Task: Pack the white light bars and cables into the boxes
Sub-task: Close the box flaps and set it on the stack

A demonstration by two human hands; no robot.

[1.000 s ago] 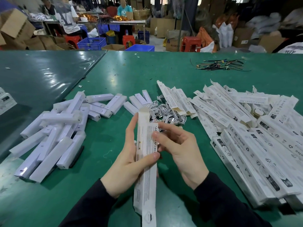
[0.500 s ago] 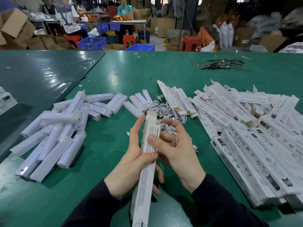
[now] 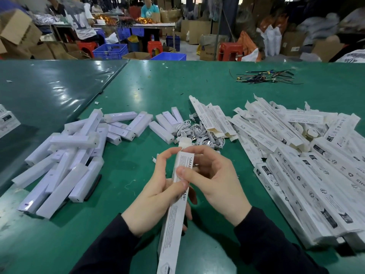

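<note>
A: That box [image 3: 178,196] runs lengthwise between both hands, far end raised and its flap [image 3: 185,142] sticking up open, above the table [image 3: 197,86] in front of the person.

B: How is it held?

A: The left hand [image 3: 158,196] is wrapped round the middle, thumb over the printed face. The right hand [image 3: 215,180] pinches the upper part, thumb on the front, fingers curled behind. Both hands are clamped on the box.

B: So the step is closing that end?

A: I'd judge so. To do it well, keep the left hand steady as the anchor, fold the flap flat with a fingertip, and tuck its tongue inside the wall without crushing the thin card. Whether a bar and cable are already inside, I cannot tell.

B: What does the box look like?

A: Long, slim, white, with grey print; "SMAR" reads near the top. It looks light and easily dented.

B: And around it?

A: Cables [image 3: 197,134] lie heaped just beyond the flap. Bars [image 3: 65,161] are piled to the left, and more boxes [image 3: 308,175] are stacked to the right.
</note>
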